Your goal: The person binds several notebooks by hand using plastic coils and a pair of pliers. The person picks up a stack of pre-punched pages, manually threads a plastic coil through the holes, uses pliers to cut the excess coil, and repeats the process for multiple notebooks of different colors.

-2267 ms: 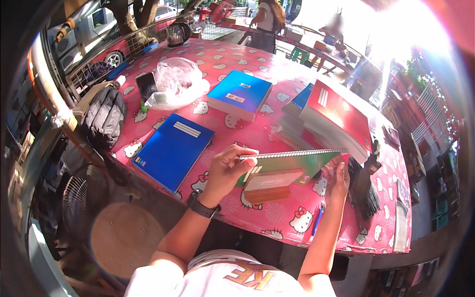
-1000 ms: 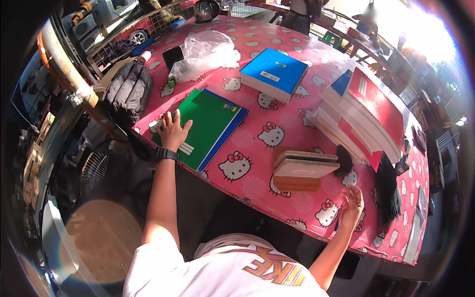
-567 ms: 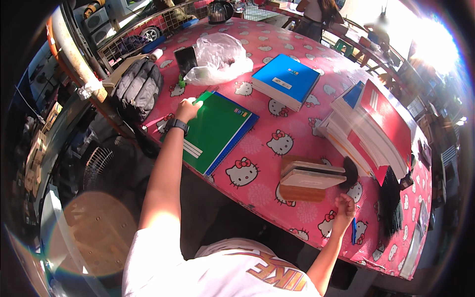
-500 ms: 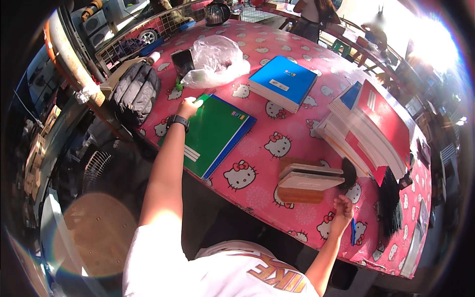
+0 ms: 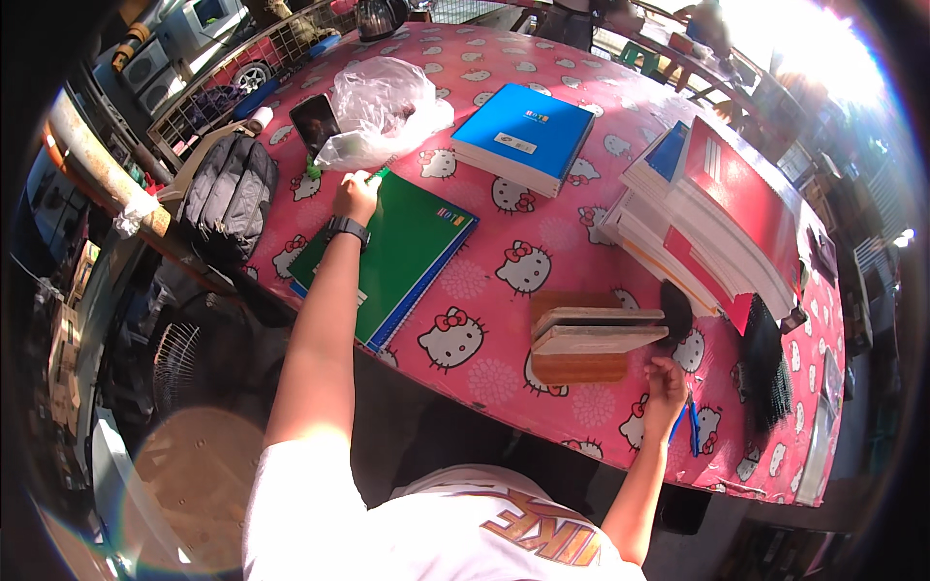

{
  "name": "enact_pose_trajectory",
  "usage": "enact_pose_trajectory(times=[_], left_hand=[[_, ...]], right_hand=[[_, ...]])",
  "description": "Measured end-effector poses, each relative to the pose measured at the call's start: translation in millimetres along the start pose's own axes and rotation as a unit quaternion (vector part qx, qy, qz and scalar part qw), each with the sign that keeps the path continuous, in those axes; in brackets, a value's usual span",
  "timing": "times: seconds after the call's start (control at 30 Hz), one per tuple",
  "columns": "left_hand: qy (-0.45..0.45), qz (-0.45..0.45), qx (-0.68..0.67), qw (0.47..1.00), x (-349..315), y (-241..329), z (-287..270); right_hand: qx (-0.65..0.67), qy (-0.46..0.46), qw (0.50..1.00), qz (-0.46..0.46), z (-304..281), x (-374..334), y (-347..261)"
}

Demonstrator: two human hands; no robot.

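Observation:
A green notebook [image 5: 402, 242] lies on top of blue spiral notebooks [image 5: 389, 324] at the table's near left edge. My left hand [image 5: 356, 198], wearing a dark wristwatch, is closed on the green notebook's far left corner; its fingertips are partly hidden. My right hand [image 5: 666, 392] hovers over the near right of the table, its fingers loosely bent and apart with nothing visible in them. Slim blue objects [image 5: 695, 431], too small to name, lie beside it. Just beyond stands a wooden piece with two upright slabs [image 5: 593, 339] on a brown base.
A blue-covered notebook stack [image 5: 528, 136] sits mid-table, with a tall pile of red and white notebooks [image 5: 741, 208] to the right. Far left are a clear plastic bag [image 5: 387, 111], a dark phone [image 5: 315, 126] and a grey backpack [image 5: 230, 198]. A kettle [image 5: 380, 17] stands at the back.
My left hand has turned at the notebook's corner, its fingers now pointing away and curled over the edge. My right hand has shifted slightly. The view has tilted a little.

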State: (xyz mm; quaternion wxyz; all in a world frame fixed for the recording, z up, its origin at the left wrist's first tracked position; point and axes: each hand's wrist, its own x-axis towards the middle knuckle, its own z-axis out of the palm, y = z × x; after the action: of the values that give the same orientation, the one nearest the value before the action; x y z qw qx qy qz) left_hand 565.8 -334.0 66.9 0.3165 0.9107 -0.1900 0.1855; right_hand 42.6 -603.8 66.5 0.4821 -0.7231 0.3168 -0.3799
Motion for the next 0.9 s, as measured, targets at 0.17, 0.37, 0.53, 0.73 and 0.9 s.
enact_pose_trajectory(times=[0.17, 0.37, 0.53, 0.73, 0.9], left_hand=[[0.032, -0.028, 0.146, 0.988, -7.9, 5.8, 5.7], [-0.074, -0.117, 0.119, 0.983, -26.4, 31.8, -13.2], [-0.066, -0.08, 0.169, 0.98, -53.3, 21.6, -55.4], [-0.056, -0.127, 0.235, 0.962, -101.6, -11.5, -89.5], [0.005, -0.117, 0.224, 0.967, -122.3, -16.1, -91.2]], right_hand=[[-0.026, 0.015, 0.999, -0.014, -1.2, -2.6, 1.9], [-0.002, 0.005, 0.999, 0.04, -2.1, -1.6, -0.9], [0.014, 0.013, 1.0, 0.005, 2.6, 0.0, -2.2], [0.005, 0.005, 1.0, -0.001, 0.3, -0.6, 1.7], [0.052, -0.005, 0.999, -0.005, 1.3, -4.4, -5.7]])
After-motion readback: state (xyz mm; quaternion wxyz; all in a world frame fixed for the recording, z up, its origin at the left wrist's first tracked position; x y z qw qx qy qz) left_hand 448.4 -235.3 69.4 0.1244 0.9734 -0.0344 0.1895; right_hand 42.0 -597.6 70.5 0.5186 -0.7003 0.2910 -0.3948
